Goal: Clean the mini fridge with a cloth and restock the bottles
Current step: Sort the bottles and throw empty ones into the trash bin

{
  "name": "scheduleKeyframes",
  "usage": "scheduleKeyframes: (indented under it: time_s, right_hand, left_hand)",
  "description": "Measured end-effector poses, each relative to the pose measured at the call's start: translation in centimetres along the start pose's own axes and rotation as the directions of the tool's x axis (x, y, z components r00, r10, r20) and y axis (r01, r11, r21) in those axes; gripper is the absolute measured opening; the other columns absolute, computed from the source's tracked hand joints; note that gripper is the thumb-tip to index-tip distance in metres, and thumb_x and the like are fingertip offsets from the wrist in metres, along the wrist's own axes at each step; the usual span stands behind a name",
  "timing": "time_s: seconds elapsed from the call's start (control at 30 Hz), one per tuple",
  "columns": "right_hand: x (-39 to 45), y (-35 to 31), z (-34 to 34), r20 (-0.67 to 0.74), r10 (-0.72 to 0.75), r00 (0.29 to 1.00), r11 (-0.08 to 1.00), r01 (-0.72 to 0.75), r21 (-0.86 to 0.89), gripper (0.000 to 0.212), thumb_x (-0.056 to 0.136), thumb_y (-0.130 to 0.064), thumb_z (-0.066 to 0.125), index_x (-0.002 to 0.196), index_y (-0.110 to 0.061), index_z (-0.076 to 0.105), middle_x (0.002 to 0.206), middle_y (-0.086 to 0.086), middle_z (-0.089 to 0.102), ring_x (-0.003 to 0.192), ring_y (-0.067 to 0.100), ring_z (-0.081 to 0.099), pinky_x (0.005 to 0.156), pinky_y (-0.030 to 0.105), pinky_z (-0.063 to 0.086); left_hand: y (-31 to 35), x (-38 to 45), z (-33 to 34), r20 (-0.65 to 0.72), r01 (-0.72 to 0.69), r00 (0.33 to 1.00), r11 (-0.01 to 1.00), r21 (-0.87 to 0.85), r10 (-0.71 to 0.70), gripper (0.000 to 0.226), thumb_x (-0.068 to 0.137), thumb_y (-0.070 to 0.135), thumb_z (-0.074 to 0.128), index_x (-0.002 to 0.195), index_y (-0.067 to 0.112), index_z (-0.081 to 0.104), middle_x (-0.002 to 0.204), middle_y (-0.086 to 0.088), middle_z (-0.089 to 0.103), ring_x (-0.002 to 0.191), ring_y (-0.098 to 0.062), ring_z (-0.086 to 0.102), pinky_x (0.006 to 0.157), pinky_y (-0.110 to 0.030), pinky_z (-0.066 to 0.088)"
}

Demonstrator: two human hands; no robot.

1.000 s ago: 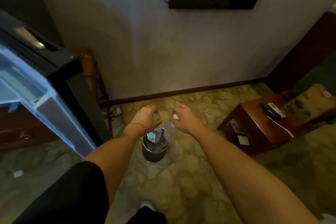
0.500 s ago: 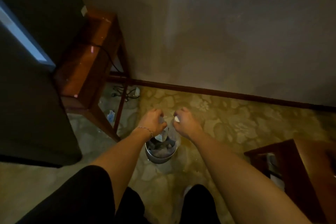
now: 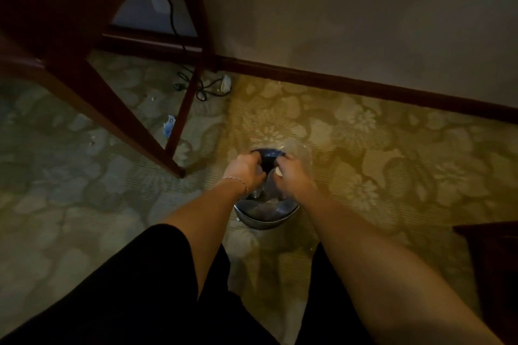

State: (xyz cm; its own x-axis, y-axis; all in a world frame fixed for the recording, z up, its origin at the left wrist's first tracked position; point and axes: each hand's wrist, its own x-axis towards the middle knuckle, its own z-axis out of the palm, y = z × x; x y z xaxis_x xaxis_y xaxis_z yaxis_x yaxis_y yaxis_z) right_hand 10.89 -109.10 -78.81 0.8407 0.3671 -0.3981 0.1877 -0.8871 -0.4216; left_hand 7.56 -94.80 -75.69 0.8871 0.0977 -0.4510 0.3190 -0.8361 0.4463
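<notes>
While you are bending over the bin (image 3: 266, 218), your left hand (image 3: 244, 169) and right hand (image 3: 291, 173) are both gripping something dark (image 3: 266, 155). You are probably holding it there to discard; its identity is unclear.

— What is different for you since a second ago?

— Your head tips down. The open fridge door and the television drop out of sight; now you look under the wooden table (image 3: 92, 98) at a cable (image 3: 201, 87) on the carpet.

— And your hands?

— Your left hand (image 3: 244, 169) and right hand (image 3: 293, 173) draw closer together and sit lower over the metal bin (image 3: 263, 220). Both now grip a dark, crumpled thing (image 3: 267, 158) between them; earlier they held a clear bottle. A clear plastic piece (image 3: 300, 150) now shows just past your right hand.
</notes>
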Motion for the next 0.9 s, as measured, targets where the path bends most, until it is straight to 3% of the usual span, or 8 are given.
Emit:
scheduleKeyframes:
  time_s: [0.2,0.43,0.6,0.73,0.9]
  right_hand:
    - [3.1,1.5,4.6,0.039,0.011,0.999,0.999,-0.009,-0.043,0.033,0.097,-0.029,0.054,0.126,-0.015,0.058,0.145,0.013,0.044,0.116,0.034,0.057,0.096,0.047,0.051]
    - [2.2,0.9,2.8,0.004,0.019,1.0,1.0,-0.019,-0.02,0.034,0.094,-0.022,0.059,0.127,-0.013,0.058,0.135,0.01,0.049,0.117,0.032,0.055,0.099,0.046,0.049]
    - [-3.5,-2.4,-3.3,-0.005,0.026,1.0,1.0,-0.026,-0.012,0.032,0.091,-0.018,0.063,0.122,-0.012,0.061,0.127,0.011,0.052,0.114,0.03,0.056,0.097,0.042,0.05]
    - [-9.8,-7.8,-10.6,-0.015,0.014,1.0,1.0,-0.014,-0.015,0.033,0.092,-0.022,0.065,0.123,-0.012,0.06,0.123,0.008,0.051,0.111,0.03,0.056,0.094,0.044,0.05]
    - [-19.0,-16.0,-20.0,-0.119,0.016,0.993,0.999,-0.012,0.033,0.033,0.089,-0.025,0.068,0.12,-0.013,0.062,0.121,0.006,0.053,0.11,0.028,0.057,0.093,0.045,0.052]
  left_hand:
    - [-2.9,3.3,4.7,-0.046,-0.013,0.999,0.999,0.049,0.015,0.028,0.089,0.026,0.065,0.112,0.009,0.061,0.118,-0.016,0.058,0.106,-0.034,0.059,0.083,-0.035,0.046]
    - [-2.5,2.4,3.3,-0.115,-0.036,0.993,0.999,0.011,0.037,0.04,0.089,0.026,0.066,0.126,0.013,0.06,0.127,-0.011,0.056,0.113,-0.031,0.058,0.095,-0.041,0.05]
    - [-0.3,-3.0,-2.8,-0.117,-0.049,0.992,0.999,-0.004,0.048,0.037,0.087,0.025,0.066,0.121,0.01,0.061,0.123,-0.012,0.054,0.109,-0.032,0.057,0.092,-0.042,0.05]
    - [2.3,-9.7,-10.3,-0.126,-0.065,0.99,0.998,0.024,0.068,0.041,0.09,0.029,0.065,0.127,0.011,0.057,0.129,-0.01,0.05,0.12,-0.031,0.049,0.098,-0.039,0.044]
    - [5.6,-19.2,-20.4,-0.135,-0.117,0.984,0.993,0.027,0.12,0.045,0.09,0.031,0.066,0.129,0.01,0.057,0.129,-0.009,0.049,0.122,-0.03,0.048,0.102,-0.041,0.044]
